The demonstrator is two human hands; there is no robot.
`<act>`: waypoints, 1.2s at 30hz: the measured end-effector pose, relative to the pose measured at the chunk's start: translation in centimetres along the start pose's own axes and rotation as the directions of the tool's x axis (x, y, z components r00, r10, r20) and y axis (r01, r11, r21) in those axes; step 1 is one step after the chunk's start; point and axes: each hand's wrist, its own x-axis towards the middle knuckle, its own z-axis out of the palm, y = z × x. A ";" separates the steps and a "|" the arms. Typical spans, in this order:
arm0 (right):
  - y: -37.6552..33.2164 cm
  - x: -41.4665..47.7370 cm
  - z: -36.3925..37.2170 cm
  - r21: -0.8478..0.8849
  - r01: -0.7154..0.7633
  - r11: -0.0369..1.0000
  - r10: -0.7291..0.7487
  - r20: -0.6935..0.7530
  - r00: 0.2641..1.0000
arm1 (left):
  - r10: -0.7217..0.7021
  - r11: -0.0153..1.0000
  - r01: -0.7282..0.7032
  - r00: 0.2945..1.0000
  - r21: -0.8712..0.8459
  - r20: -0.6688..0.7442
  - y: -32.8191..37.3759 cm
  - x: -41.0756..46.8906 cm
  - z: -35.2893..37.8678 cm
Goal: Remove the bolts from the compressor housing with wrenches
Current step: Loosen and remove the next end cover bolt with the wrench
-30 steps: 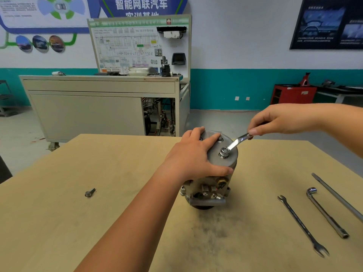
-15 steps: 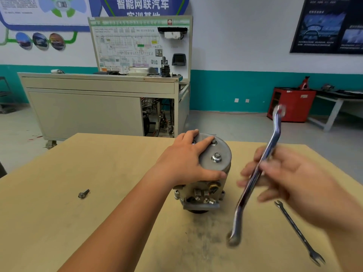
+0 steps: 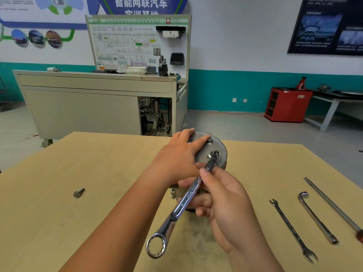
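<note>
Now the left hand lies, fingers straight, on the round grey metal compressor housing; the right hand pinches a shiny steel combination wrench, its small ring over a bolt atop the housing.

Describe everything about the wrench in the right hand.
The wrench looks like shiny chromed metal, with stamped lettering on its shank and a ring at each end. It slants: the large ring hangs free near the camera, the small one sits at a bolt atop the compressor housing. The right hand grips its middle.
</note>
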 end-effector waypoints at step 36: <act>-14.7 11.6 -7.0 -0.730 0.491 -0.475 0.264 0.414 0.871 | -0.009 0.996 0.008 1.000 -0.092 -0.009 -0.2 -0.3 0.1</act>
